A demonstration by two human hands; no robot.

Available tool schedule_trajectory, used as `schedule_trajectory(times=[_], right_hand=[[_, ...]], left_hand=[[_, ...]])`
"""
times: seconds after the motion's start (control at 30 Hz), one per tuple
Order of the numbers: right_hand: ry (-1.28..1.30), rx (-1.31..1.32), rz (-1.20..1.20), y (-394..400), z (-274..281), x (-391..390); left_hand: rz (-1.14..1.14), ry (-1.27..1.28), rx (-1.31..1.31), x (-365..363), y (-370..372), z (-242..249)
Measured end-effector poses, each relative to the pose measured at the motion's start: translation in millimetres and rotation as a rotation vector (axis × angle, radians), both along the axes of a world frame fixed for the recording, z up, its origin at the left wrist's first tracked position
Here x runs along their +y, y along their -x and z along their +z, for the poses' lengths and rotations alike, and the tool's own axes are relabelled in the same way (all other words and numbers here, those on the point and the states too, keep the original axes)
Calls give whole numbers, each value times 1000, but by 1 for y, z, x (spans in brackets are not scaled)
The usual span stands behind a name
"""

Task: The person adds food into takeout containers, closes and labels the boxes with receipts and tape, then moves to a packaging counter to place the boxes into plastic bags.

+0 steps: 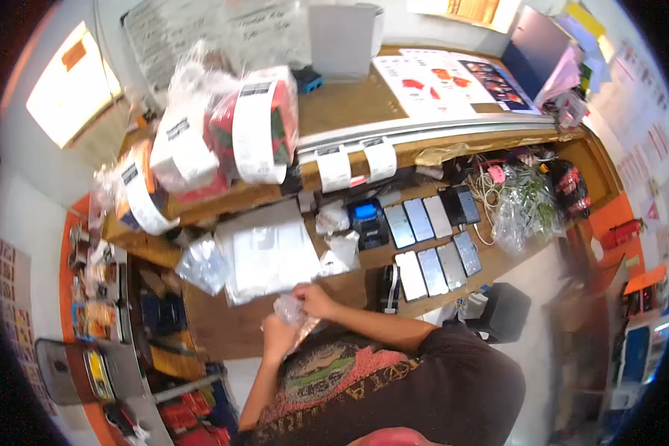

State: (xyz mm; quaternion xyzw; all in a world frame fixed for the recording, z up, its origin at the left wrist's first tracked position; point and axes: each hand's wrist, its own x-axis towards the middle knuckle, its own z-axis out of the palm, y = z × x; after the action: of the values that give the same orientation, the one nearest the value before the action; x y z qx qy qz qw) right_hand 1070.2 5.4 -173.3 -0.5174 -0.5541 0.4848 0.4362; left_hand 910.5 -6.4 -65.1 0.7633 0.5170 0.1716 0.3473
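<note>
A crumpled clear plastic bag (289, 309) is bunched between my two hands, close in front of my chest at the near edge of the brown desk (223, 320). My right hand (316, 302) pinches its upper right part. From the lower left, my left hand (278, 336) is closed around the bag's bottom, where a shiny strip trails toward my shirt. Just beyond my hands lies a stack of white plastic sheets or pouches (267, 249), with a clear plastic packet (203, 264) at its left.
Several smartphones (418, 219) lie in two rows on the right, beside a small black-and-blue printer (367, 223). Wrapped parcels with paper labels (256, 126) crowd the shelf above. Cables (485, 195) and a plastic-wrapped plant (526, 212) fill the right end. A dark chair (505, 312) stands nearby.
</note>
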Motion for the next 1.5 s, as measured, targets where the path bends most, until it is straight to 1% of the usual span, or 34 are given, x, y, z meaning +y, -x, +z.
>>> schedule_trajectory(times=[0.03,0.07,0.1,0.13,0.17,0.2,0.23,0.27,0.3,0.37,0.4,0.47,0.5,0.57,0.6,0.67,0.7,0.77,0.8,0.87,0.9,0.97,1.0,1.03,1.1,1.13,1.17,1.2,1.27,1.33,1.4,1.43,1.47,1.5], right_hand=[[-79,-57,-10,2,17,-4],[-99,-51,-35,8,18,-7],[-117,-46,-59,11,20,-7],[-74,-106,26,4,50,-12],[-88,-112,10,2,45,-10],[-144,-145,113,2,37,-10],[-118,-153,179,-1,40,-12],[-91,-162,245,-4,43,-14],[-98,-169,244,-9,48,-18],[-170,-207,254,-14,53,-27],[-176,-211,252,-14,55,-32],[-461,-297,246,-12,59,-44],[-462,-300,243,-9,61,-47],[-231,-110,151,-3,64,-50],[-236,-110,146,-3,63,-49],[-83,-108,185,-2,57,-44],[-86,-106,185,1,51,-43],[-101,-75,164,8,33,-39],[-105,-73,165,11,29,-38],[-60,-4,152,15,25,-35],[-61,-4,152,16,21,-34],[12,35,165,17,13,-30],[13,33,167,17,12,-29],[15,-6,176,16,12,-27],[16,-45,186,18,11,-23],[24,-102,169,20,11,-21],[32,-159,152,22,11,-21],[32,-160,153,23,12,-20],[113,-190,172,22,15,-16],[131,-240,137,13,22,-12],[149,-288,101,5,28,-18],[3,-312,50,1,30,-25],[-144,-335,-1,-4,33,-30],[-146,-334,-4,-7,36,-34]], left_hand=[[7,24,-98,-1,1,7],[-17,3,-100,-3,2,13],[38,128,-190,-6,2,17],[93,256,-278,-7,1,19],[76,244,-281,-8,-1,17],[127,313,-377,-9,-2,16],[181,383,-473,-11,-1,13],[231,458,-548,-11,2,-1],[227,451,-554,-9,7,-17],[416,569,-698,-2,17,-40],[411,564,-701,-1,17,-39],[510,644,-744,-1,16,-38],[506,644,-745,-3,16,-32],[372,694,-805,-5,19,-14],[365,691,-803,-4,26,-13],[20,283,-421,-5,49,-17],[20,280,-419,-7,52,-16],[-73,-280,41,-14,56,-17],[-72,-283,43,-18,58,-26],[41,179,-195,-25,59,-47],[41,178,-195,-27,56,-46],[-205,-193,-160,-29,51,-46],[-246,-284,-157,-33,43,-30],[-243,-283,-160,-32,41,-31],[-344,-472,-168,-31,39,-32],[-343,-472,-170,-30,34,-21],[-427,-544,-96,-29,29,-9],[-512,-616,-21,-29,26,-1],[-528,-644,19,-26,26,-7],[-548,-677,60,-22,25,-15],[-454,-608,-36,-21,27,-25],[-457,-610,-35,-22,28,-29],[-372,-520,-143,-22,28,-34],[-287,-428,-248,-22,28,-37]])
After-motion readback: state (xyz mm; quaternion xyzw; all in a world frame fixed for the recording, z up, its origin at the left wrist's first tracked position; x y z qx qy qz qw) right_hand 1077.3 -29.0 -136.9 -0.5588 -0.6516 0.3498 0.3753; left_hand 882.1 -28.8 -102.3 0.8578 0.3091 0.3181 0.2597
